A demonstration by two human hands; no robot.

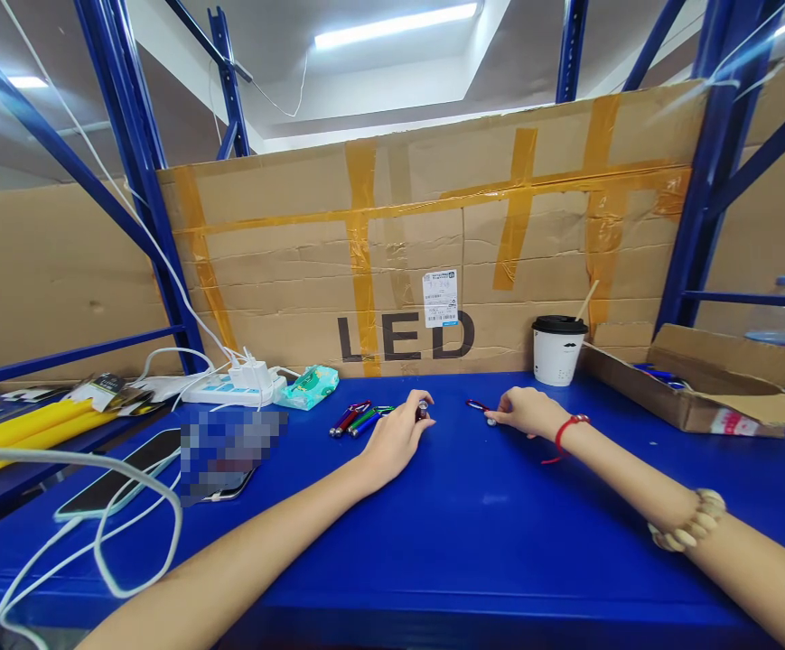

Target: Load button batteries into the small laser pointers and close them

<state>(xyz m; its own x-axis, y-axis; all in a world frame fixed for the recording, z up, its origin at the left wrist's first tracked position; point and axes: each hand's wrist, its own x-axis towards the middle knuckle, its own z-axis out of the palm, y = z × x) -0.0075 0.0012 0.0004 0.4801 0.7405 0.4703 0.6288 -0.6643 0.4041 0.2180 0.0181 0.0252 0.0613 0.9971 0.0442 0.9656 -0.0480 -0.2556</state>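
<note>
On the blue table, my left hand (396, 441) is closed around a small dark red cylinder (422, 411) with a silvery end, held between thumb and fingers. Just left of that hand lie several small metallic cylinders with clips, among them a red one (348, 419), a green one (363, 419) and a blue one (369, 422). My right hand (528, 412) is further right, its fingertips pinched at a small silvery piece (490, 421) on the table. A small red clip (477, 405) lies right beside those fingertips. Whether clip and silvery piece are joined is unclear.
A lidded cup (556, 354) with a stick stands behind my right hand. An open cardboard box (677, 397) holds blue items at the right. Leftward are a power strip (229, 388), a tissue pack (309, 386), a phone (125, 471) and loose white cables (173, 506).
</note>
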